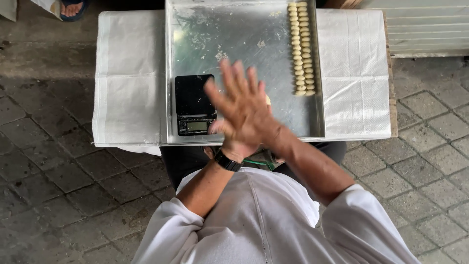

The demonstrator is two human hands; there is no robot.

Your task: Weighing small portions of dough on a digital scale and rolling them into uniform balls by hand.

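Your hands are pressed palm to palm over the near edge of the tray [244,19], the left hand [242,105] on top with fingers spread and blurred, the right hand [264,132] beneath it and mostly hidden. A sliver of pale dough [267,99] shows at the right edge of the pair, apparently clasped flat between the palms, though neither hand curls shut round it. The black scale [194,103] sits just left of your hands, while two rows of dough pieces [303,49] run near-to-far along the tray's right side, beyond the right hand.
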